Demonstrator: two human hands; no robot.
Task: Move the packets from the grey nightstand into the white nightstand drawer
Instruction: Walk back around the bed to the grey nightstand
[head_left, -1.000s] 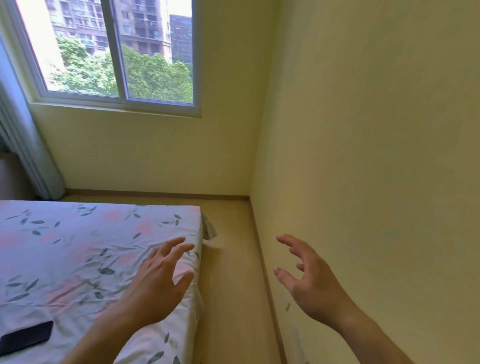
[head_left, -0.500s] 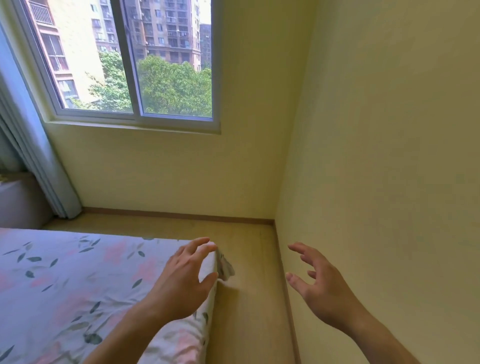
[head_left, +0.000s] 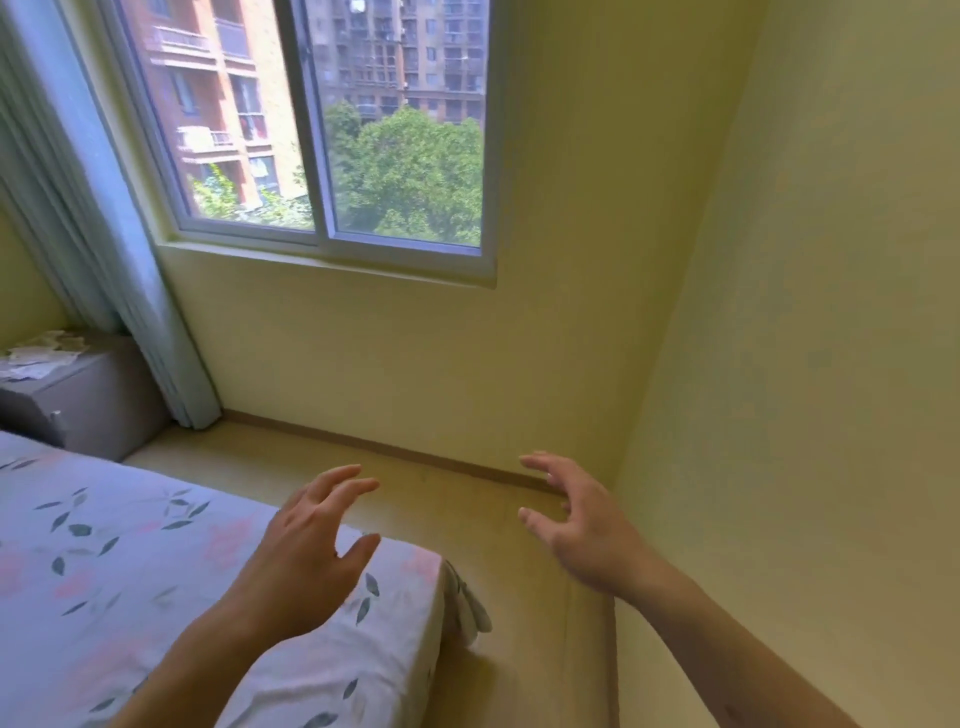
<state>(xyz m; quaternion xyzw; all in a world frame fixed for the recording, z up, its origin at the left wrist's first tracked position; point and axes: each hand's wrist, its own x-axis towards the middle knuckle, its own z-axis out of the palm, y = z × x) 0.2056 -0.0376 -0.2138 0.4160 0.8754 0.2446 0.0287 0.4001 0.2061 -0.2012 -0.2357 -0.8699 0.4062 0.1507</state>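
Head: packets (head_left: 39, 356) far left of hands (empty).

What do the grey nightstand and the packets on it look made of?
Grey nightstand: looks like matte painted or laminated board, with flat, dull faces; could be fabric-covered. Packets: pale, crumpled, thin sheets, probably paper or plastic film; too blurred to settle.

Both bare forearms are extended forward from the bottom of the frame. The left hand (head_left: 306, 551) is held at lower centre, back up, fingers loosely spread and slightly bent, nothing gripped. The right hand (head_left: 582, 530) is raised at centre right, fingers spread, thumb apart, nothing held.
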